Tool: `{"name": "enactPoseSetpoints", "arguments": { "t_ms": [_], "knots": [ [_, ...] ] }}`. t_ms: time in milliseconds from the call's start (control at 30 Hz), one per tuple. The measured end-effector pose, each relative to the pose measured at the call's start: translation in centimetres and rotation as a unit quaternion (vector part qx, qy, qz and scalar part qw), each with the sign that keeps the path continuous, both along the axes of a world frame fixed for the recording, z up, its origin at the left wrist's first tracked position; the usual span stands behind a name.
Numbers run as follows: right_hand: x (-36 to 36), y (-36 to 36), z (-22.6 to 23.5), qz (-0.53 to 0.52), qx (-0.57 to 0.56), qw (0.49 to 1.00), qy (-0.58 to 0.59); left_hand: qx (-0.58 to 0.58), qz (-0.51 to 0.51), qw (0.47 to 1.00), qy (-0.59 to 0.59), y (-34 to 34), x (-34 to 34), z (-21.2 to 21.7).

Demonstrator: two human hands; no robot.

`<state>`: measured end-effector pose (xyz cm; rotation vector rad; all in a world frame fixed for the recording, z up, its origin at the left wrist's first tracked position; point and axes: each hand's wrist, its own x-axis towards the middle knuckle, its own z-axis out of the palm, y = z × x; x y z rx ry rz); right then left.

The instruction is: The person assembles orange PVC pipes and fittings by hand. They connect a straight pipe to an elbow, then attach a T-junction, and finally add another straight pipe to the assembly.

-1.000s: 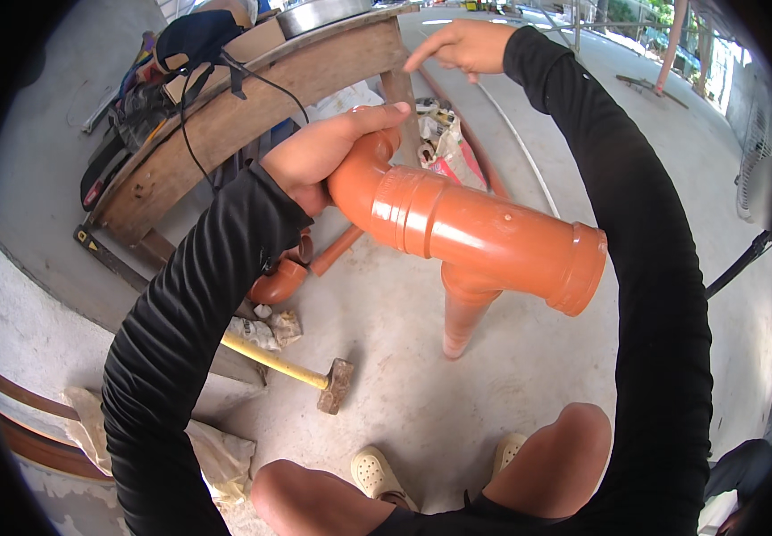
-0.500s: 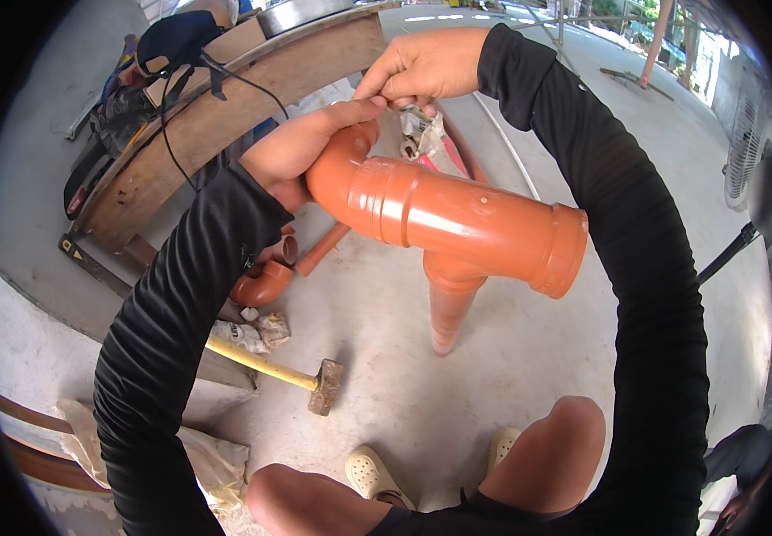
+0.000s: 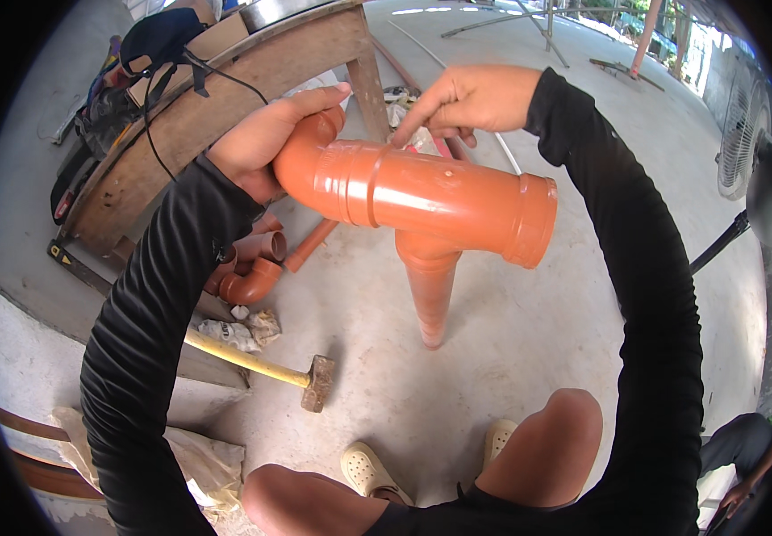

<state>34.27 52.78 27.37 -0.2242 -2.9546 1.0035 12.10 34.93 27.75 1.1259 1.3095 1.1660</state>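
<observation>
An orange plastic pipe tee [image 3: 448, 195] lies level in front of me. Its branch fits onto a long orange pipe [image 3: 429, 299] that runs down toward the floor. At the tee's left end an orange elbow [image 3: 299, 165] is joined on, its far opening turned up and away. Around the elbow's outer side my left hand [image 3: 256, 143] is wrapped, thumb stretched along the top. My right hand [image 3: 484, 98] holds nothing. Its index finger points down to the ribbed collar near the joint, while the other fingers curl loosely; the fingertip's exact contact is partly unclear.
A sledgehammer [image 3: 317, 384] with a yellow handle rests on the floor at left. Loose orange fittings [image 3: 252, 282] lie beside a wooden table [image 3: 252, 85] bearing a dark bag [image 3: 158, 40]. A fan [image 3: 743, 134] stands at right. Another person's leg [image 3: 736, 451] shows lower right.
My right hand has moved from the elbow's far opening to the collar of the tee, index finger now extended. In the picture, the pipe assembly and my left hand have shifted left.
</observation>
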Motion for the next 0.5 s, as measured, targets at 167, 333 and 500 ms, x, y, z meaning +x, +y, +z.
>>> {"name": "enactPoseSetpoints", "arguments": {
  "t_ms": [167, 333, 500],
  "knots": [
    [1.4, -0.1, -3.4, -0.029, -0.026, 0.999, 0.024, 0.016, -0.008, 1.0, -0.01, 0.8, -1.2, -0.9],
    [5.1, 0.5, -5.2, -0.058, 0.024, 0.987, 0.148, -0.025, -0.08, 0.995, -0.062, 2.7, -4.5, -1.5],
    [9.4, -3.0, -6.0, -0.106, -0.111, 0.888, 0.433, 0.011, -0.021, 0.999, -0.043, 4.4, -6.0, -3.0]
  ]
}}
